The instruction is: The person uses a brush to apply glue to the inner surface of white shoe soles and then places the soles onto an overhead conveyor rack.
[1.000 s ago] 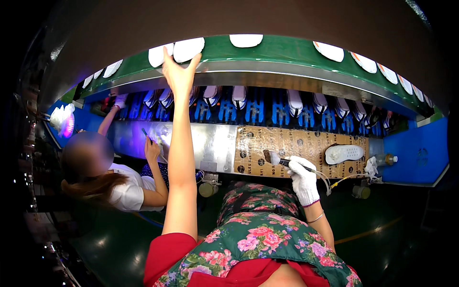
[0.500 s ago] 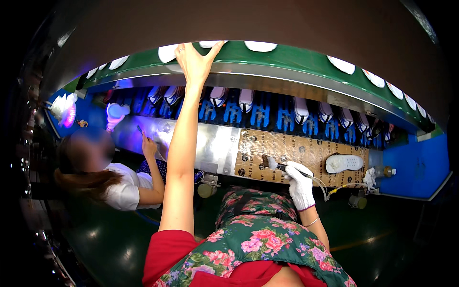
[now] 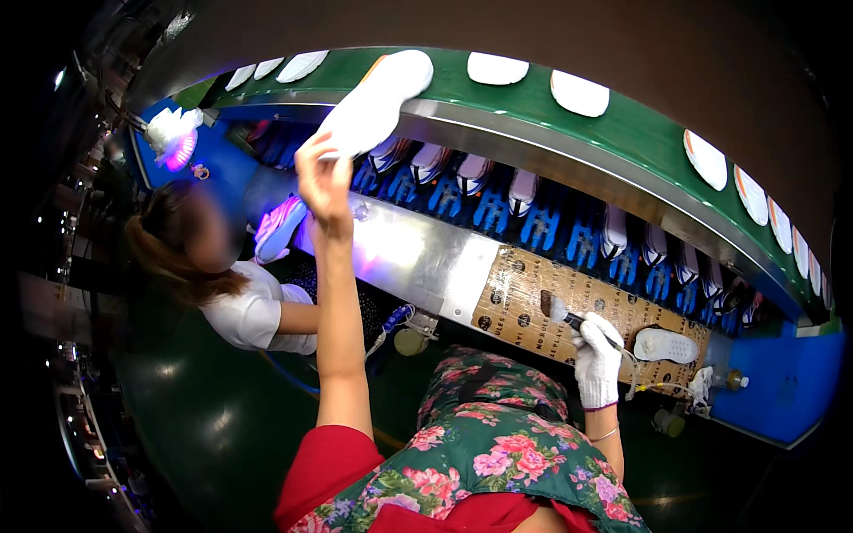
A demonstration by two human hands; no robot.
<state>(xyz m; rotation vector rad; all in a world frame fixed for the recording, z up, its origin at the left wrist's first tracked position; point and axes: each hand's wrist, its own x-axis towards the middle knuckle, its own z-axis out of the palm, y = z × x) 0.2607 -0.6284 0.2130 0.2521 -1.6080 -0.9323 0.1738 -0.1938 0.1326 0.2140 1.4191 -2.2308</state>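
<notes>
In my bare left hand [image 3: 327, 182] is a white shoe sole [image 3: 380, 105], gripped at its lower end and tilted up in front of the green conveyor belt [image 3: 450, 75]. My gloved right hand [image 3: 599, 360] is closed round the black handle of a brush [image 3: 563, 313], whose pale and dark bristles point left over the cardboard sheet [image 3: 520, 320]. A thin tube trails from the handle. Close by on the cardboard, right of this hand, lies another white sole [image 3: 666, 346] with small holes.
More white soles [image 3: 579, 92] lie along the belt. Below it, shoes [image 3: 524, 188] ride on blue holders [image 3: 491, 211]. At left sits a co-worker [image 3: 244, 302] beside a brightly lit shoe [image 3: 281, 228]. A small bottle [image 3: 737, 380] stands at the bench's right end.
My left hand has taken a sole from the belt and drawn it toward me. The brush in my right hand has shifted slightly right. My view has turned a little.
</notes>
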